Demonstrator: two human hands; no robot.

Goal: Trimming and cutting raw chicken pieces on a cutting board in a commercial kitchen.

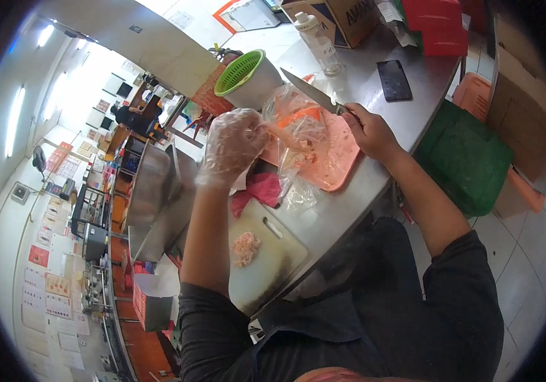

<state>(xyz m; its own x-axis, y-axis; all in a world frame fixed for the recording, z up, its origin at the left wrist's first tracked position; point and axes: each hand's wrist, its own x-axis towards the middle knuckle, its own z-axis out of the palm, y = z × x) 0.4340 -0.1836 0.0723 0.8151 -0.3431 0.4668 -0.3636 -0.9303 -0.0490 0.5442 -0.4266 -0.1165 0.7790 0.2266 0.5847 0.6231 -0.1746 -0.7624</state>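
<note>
My left hand (pixel 235 141) wears a clear plastic glove, with the fingers closed on one end of a pale pink strip (pixel 280 135). Whether that strip is raw meat or plastic film, I cannot tell. It leads down to an opened clear plastic bag (pixel 297 186), which holds pale minced meat (pixel 307 155) on a pink plastic tray (pixel 342 162). Bare, my right hand (pixel 373 131) grips a kitchen knife (pixel 313 93), its blade pointing up and away over the tray. Nearer me, a small heap of minced meat (pixel 246 248) lies on a stained white cutting board (pixel 273 258).
A green strainer (pixel 239 71) sits in a pale tub behind the tray. On the steel table (pixel 359 57) are a clear bottle (pixel 321 47), a black phone (pixel 394 80) and a cardboard box (pixel 335 19). A magenta cloth (pixel 261 191) touches the board. Right of the table is a green crate (pixel 464 153).
</note>
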